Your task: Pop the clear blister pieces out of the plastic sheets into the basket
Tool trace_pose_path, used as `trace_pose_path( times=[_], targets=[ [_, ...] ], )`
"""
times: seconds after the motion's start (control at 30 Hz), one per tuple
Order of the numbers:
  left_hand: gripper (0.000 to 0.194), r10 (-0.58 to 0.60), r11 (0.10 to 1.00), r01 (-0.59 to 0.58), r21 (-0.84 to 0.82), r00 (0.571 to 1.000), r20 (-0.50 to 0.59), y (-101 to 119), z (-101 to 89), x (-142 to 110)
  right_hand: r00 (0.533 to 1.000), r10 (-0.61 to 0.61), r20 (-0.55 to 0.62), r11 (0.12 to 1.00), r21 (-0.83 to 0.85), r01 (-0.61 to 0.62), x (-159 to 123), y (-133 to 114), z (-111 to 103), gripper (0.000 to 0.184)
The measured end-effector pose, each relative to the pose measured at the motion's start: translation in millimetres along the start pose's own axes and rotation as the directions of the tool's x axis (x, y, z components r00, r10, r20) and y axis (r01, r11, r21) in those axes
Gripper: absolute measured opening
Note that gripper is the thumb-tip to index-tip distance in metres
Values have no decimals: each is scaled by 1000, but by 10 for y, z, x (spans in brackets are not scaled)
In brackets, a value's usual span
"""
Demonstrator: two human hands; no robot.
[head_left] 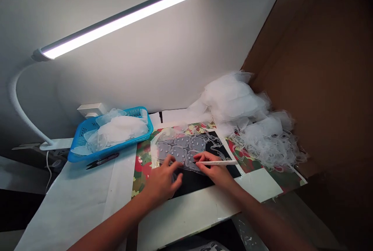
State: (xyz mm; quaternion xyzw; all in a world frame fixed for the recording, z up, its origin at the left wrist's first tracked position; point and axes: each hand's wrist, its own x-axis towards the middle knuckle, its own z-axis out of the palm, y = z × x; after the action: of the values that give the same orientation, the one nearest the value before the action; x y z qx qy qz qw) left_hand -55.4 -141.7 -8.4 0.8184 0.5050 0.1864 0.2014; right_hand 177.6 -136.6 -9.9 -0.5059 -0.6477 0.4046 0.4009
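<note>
My right hand [212, 167] pinches a slim white pen-shaped tool [223, 162], its rear end sticking out to the right. Its working tip is hidden at my fingers, low over a thin translucent sheet [182, 141]. Rounded outlines with small pale dots mark that sheet, which lies on a black mat [192, 181]. Near the sheet's lower left edge hovers or rests my left hand [163, 181], fingers bent and apart; I see nothing held in it. Loose curly cut strips [214, 140] trail from the sheet's right side.
A blue basket [109, 146] of white sheer pieces stands left, with dark thread snips [102, 161] before it. White sheer fabric [233, 95] and tangled scraps [271, 142] heap at the right, against a cardboard panel [320, 68]. A lit lamp [125, 18] hangs above.
</note>
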Motion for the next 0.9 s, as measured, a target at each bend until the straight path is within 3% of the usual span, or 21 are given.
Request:
trace_pose_path(
  times=[0.1, 0.2, 0.63, 0.8, 0.9],
  targets=[
    [50, 108, 936, -134, 326, 989, 98, 60, 127, -142, 992, -115, 42, 981, -151, 120, -46, 62, 72, 17],
    [50, 138, 879, -188, 438, 980, 144, 102, 180, -174, 983, -161, 88, 965, -194, 175, -73, 68, 86, 18],
    [48, 142, 857, -227, 463, 967, 211, 149, 134, -143, 972, -171, 164, 944, -255, 209, -103, 104, 90, 19],
    [54, 120, 862, -221, 456, 963, 240, 114, 157, -114, 943, -286, 167, 869, -370, 329, -145, 89, 211, 16],
    [55, 102, 875, -216, 433, 957, 271, 87, 171, -99, 957, -275, 95, 883, -368, 290, -56, 102, 34, 20]
  ],
)
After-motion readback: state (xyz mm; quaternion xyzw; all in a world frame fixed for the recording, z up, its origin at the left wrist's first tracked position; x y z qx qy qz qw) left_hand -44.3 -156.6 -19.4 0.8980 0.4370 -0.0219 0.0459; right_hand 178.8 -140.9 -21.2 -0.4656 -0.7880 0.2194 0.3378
